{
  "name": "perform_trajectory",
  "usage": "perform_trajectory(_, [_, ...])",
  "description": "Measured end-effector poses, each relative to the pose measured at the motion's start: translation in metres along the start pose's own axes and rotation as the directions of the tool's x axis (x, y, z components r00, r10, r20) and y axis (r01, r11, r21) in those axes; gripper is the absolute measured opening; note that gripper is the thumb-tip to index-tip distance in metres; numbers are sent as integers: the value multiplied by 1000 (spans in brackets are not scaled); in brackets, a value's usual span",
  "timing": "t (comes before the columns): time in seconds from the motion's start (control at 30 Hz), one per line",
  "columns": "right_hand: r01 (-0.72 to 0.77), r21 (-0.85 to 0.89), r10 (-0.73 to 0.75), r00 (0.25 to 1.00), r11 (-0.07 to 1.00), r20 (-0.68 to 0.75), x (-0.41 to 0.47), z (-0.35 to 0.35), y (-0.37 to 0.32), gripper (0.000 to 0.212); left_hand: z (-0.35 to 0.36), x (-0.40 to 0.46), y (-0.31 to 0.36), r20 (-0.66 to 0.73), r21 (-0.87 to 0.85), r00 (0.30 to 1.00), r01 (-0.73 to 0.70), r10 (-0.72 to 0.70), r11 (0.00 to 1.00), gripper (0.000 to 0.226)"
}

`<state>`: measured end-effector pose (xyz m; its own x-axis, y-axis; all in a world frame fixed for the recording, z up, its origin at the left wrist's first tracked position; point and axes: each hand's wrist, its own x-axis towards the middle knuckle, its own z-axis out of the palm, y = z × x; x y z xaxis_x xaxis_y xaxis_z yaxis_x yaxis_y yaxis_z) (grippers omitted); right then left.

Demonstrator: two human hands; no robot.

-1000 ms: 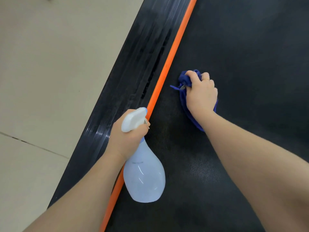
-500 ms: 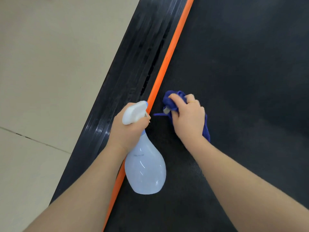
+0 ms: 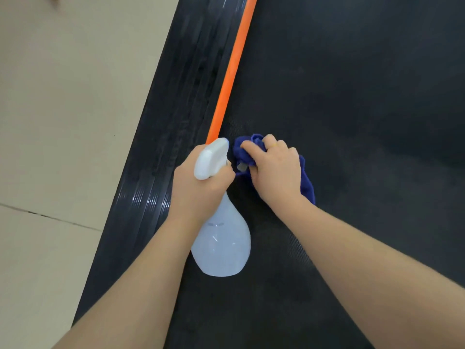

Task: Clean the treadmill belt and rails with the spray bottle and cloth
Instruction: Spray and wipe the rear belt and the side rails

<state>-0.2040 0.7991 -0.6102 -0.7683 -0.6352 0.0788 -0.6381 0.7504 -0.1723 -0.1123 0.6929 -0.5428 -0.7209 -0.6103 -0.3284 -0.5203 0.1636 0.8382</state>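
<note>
The black treadmill belt fills the right of the head view. An orange stripe runs along its left edge, beside a ribbed black side rail. My left hand grips the neck of a pale translucent spray bottle with a white trigger head, held over the stripe. My right hand grips a bunched dark blue cloth and presses it on the belt just right of the bottle's head. Most of the cloth is hidden under that hand.
Beige tiled floor lies to the left of the rail, with a grout line crossing at the lower left. The belt stretches away ahead and to the right.
My right hand has dragged the cloth back along the belt toward me and leftward, ending beside the bottle's head. The left hand with the bottle has stayed nearly in place.
</note>
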Motion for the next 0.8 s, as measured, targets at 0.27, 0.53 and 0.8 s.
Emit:
perform_trajectory(0.27, [497,10,-487,847,868,213,-78,-23,47,49,8,-26,15,47,-21,996,77,-76,997,27])
perform_trajectory(0.53, [-132,149,110,983,980,148,-84,-54,123,37,83,-37,42,343,349,934,-24,-103,937,5])
perform_trajectory(0.8, [-548,195,493,827,813,269,-187,-138,214,40,185,-93,91,436,254,868,135,-238,958,28])
